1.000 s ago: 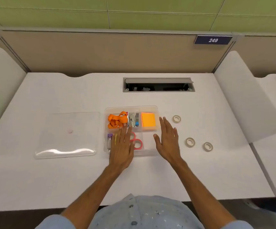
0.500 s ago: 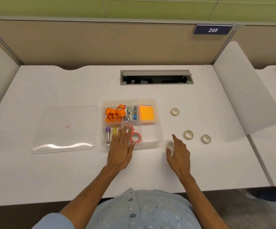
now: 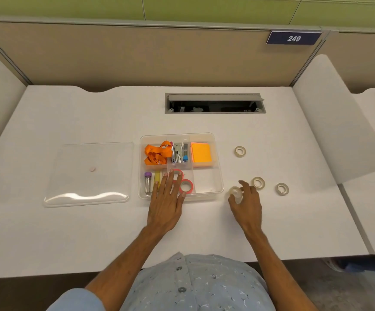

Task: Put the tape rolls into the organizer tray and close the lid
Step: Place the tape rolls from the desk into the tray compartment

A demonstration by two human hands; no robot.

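A clear organizer tray (image 3: 219, 178) sits mid-desk; two red tape rolls (image 3: 186, 186) lie in its front middle compartment. My left hand (image 3: 166, 198) rests flat on the tray's front edge, fingers spread over those rolls. My right hand (image 3: 246, 202) is just right of the tray, thumb and fingers closed on a clear tape roll (image 3: 235, 192), which looks lifted and blurred. Three more clear tape rolls lie on the desk to the right: one far (image 3: 240, 151), one by my fingertips (image 3: 258, 182), one further right (image 3: 282, 189). The clear lid (image 3: 88, 173) lies flat left of the tray.
The tray also holds an orange lanyard (image 3: 156, 152), clips (image 3: 178, 152), orange sticky notes (image 3: 201, 154), and a purple-capped tube (image 3: 147, 184). A cable slot (image 3: 214, 103) opens at the back of the desk. Curved white dividers (image 3: 339, 122) flank both sides.
My right hand moved from beside the tray out to the right and closed on the nearest clear tape roll. My left hand stayed on the tray.
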